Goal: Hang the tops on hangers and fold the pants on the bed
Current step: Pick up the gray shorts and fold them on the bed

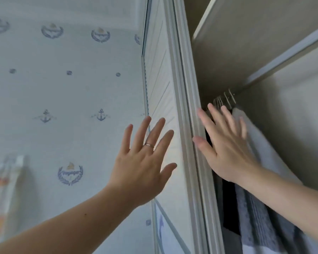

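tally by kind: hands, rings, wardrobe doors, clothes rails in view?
hands: 2 (left hand, right hand)
ring: 1
wardrobe door: 1
clothes rail: 1
total: 5

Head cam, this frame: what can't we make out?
Hanger hooks, head view: tiny, partly behind the blurred right hand; count unclear.
Hanging clothes, head view: cut by bottom edge, crossed by right forearm; garment types unclear.
Left hand, head view: palm faces away, so contact with the wardrobe door unclear.
Bed and pants: outside the head view.
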Demonstrator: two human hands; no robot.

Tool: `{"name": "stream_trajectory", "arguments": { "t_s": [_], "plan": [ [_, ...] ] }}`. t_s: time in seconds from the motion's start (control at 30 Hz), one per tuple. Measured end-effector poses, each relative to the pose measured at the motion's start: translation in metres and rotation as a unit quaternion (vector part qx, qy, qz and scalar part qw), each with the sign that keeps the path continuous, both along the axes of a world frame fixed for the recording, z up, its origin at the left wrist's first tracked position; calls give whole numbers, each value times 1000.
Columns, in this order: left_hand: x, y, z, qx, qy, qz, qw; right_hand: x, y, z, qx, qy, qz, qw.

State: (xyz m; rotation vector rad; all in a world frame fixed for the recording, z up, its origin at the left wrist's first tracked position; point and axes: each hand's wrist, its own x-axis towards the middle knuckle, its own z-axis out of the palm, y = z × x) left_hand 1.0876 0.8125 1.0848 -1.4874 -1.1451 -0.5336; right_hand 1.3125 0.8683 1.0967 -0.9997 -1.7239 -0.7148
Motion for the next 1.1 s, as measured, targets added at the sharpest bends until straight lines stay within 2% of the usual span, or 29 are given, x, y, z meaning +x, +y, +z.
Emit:
{"name": "stream_trajectory", "arguments": {
  "t_s": [0.33, 0.57, 0.67, 0.8, 0.87, 1.0, 1.1],
  "plan": [
    [-220, -152, -49, -28, -72, 131, 988, -237, -97, -43, -44, -82, 137, 986],
    [-387, -324, -130, -74, -149, 241, 956, -428, -213, -109, -100, -150, 276, 944],
    [-446, -409, -182, -93, -217, 298, 925, -505, -266, -148, -123, -190, 342, 912],
    [-500, -518, -259, -125, -300, 387, 863, -604, -344, -213, -142, -278, 403, 861],
    [-513, -549, -291, -126, -338, 403, 841, -633, -370, -240, -148, -298, 412, 848],
    [-539, -636, -375, -143, -422, 464, 766, -703, -442, -321, -172, -393, 465, 774],
    [-549, -686, -429, -167, -468, 491, 715, -743, -477, -379, -204, -415, 507, 727]
  ]
}}
